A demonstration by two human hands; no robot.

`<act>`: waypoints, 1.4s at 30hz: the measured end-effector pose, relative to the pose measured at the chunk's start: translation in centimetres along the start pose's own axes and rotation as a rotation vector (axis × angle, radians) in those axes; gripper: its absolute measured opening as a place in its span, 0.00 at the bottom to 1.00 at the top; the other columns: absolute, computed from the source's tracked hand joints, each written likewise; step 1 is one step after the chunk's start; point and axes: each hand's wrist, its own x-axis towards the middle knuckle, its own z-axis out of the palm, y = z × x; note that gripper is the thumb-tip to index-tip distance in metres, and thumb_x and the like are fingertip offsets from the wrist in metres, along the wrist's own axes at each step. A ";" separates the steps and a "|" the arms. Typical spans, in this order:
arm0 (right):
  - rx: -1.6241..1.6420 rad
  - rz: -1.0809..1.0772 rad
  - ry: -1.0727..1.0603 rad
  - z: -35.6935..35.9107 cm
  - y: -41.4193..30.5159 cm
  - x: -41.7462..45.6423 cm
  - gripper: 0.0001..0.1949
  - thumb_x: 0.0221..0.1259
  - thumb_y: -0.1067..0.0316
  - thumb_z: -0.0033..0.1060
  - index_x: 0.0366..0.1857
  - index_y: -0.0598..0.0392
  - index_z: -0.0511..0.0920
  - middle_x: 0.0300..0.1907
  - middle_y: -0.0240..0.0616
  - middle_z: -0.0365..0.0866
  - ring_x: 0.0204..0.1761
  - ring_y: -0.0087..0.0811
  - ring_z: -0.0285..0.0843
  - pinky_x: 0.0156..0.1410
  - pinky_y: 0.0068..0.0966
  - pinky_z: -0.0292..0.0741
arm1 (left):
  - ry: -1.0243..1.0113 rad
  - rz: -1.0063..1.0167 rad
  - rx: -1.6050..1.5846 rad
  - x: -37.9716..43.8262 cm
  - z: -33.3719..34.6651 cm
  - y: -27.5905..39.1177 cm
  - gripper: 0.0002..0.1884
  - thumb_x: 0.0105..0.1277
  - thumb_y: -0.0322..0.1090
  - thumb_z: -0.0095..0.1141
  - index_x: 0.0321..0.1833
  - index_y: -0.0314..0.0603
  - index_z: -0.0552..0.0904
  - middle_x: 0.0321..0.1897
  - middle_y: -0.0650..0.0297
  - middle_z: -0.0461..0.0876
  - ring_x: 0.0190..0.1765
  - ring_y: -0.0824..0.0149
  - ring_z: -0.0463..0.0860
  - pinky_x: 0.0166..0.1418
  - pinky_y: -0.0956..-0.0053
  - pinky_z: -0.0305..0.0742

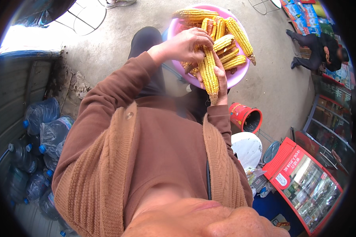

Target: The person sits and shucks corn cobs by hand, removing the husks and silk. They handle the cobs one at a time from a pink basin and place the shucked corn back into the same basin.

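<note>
A yellow corn cob (209, 71) with dry kernels lies in my right hand (222, 75), its tapered end towards my body. Beneath and around the cob, the fingers of that hand show at its left side, with the thumb at its right. Bent over the far part of the same cob is my left hand (192, 44), its fingers curled against the kernels; the exact fingertip contact is partly hidden. Both hands are over a pink plastic basin (243, 78) piled with more corn cobs (238, 34), some partly bare of kernels.
Right of my body are a red bucket (245, 117), a white round stool top (246, 148) and a red-framed display case (307, 183). Large plastic bottles (55, 133) crowd the left wall. A person in dark clothes (330, 53) is at the far right; another's shoe (120, 3) shows above.
</note>
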 end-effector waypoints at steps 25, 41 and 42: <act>0.032 0.008 -0.043 -1.1 0.4 0.1 0.44 0.65 0.48 0.60 0.82 0.53 0.52 0.50 0.62 0.80 0.23 0.31 0.77 0.18 0.18 0.75 | -0.127 -0.068 -0.050 -0.5 -2.1 0.2 0.20 0.60 0.34 0.71 0.56 0.43 0.87 0.63 0.55 0.83 0.68 0.51 0.78 0.75 0.57 0.70; 0.037 -0.009 -0.053 -0.8 0.4 0.0 0.44 0.65 0.49 0.60 0.82 0.55 0.52 0.49 0.63 0.81 0.23 0.32 0.78 0.18 0.18 0.74 | -0.137 -0.111 -0.105 -0.5 -2.0 0.1 0.21 0.59 0.33 0.72 0.57 0.42 0.88 0.64 0.54 0.83 0.67 0.52 0.79 0.73 0.59 0.73; 0.039 -0.011 -0.054 -0.9 0.4 0.0 0.44 0.65 0.49 0.60 0.82 0.55 0.52 0.49 0.63 0.81 0.23 0.32 0.78 0.18 0.18 0.74 | -0.152 -0.118 -0.105 -0.4 -2.0 0.2 0.21 0.59 0.32 0.70 0.57 0.43 0.88 0.65 0.54 0.82 0.68 0.52 0.78 0.74 0.58 0.72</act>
